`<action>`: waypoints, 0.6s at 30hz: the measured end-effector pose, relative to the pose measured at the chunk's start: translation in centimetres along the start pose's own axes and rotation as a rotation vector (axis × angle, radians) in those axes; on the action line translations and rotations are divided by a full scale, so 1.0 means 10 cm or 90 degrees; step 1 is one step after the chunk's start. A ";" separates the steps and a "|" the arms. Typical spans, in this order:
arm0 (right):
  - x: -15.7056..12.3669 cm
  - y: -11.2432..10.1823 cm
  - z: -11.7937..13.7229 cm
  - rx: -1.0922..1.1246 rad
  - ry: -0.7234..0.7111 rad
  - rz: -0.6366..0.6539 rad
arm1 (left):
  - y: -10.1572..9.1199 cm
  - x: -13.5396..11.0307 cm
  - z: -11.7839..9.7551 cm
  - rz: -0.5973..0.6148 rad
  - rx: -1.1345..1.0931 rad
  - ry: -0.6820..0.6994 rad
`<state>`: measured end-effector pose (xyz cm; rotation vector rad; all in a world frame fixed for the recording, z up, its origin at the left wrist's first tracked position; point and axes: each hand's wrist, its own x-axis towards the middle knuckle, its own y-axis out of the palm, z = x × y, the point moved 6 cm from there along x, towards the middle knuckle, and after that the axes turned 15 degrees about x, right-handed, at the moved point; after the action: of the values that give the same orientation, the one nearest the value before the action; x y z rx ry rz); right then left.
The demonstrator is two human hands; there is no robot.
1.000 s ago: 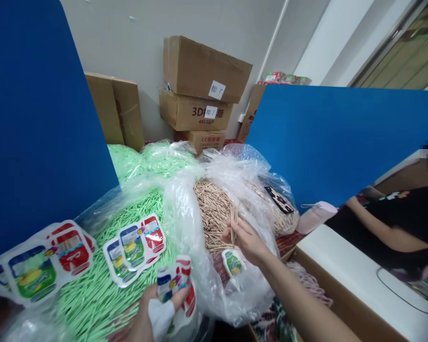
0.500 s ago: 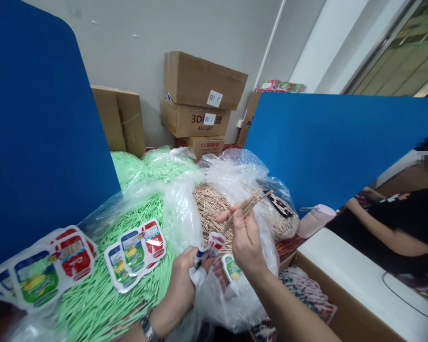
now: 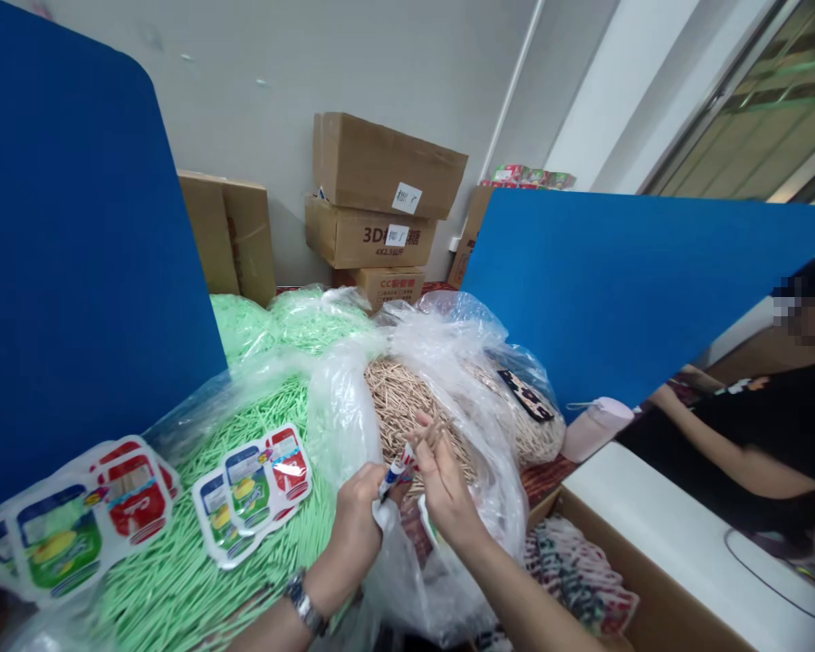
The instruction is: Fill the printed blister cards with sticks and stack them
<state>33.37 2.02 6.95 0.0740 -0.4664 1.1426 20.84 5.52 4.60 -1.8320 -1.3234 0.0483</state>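
Note:
My left hand (image 3: 355, 516) grips a small printed pouch (image 3: 395, 471) by its upper edge, held edge-on in front of me. My right hand (image 3: 444, 482) pinches a few tan sticks (image 3: 434, 435) with their lower ends at the pouch's mouth. Both hands hover over a clear plastic bag (image 3: 462, 380) full of tan sticks (image 3: 397, 398). To the left lies a heap of green sticks (image 3: 196, 561) in another clear bag. Flat printed pouches (image 3: 251, 484) rest on the green heap, and several more (image 3: 74, 525) lie at the far left.
Blue divider boards stand at the left (image 3: 74, 254) and right (image 3: 625, 281). Cardboard boxes (image 3: 380, 195) are stacked against the back wall. A person in a black top (image 3: 761, 435) sits at the right beside a white surface (image 3: 685, 534). An open carton (image 3: 584, 589) with printed packs is at lower right.
My right hand lifted a few tan sticks from the bag, then brought them down to the pouch. My left hand raised the pouch from low in front up to meet them.

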 end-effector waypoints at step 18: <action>0.15 0.04 0.15 -0.066 -0.040 0.235 | 0.05 -0.06 0.36 0.108 -0.316 -0.176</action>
<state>33.06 2.99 8.78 -0.0705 -0.6112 1.4786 19.21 7.20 1.75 -2.4275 -1.4547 0.0693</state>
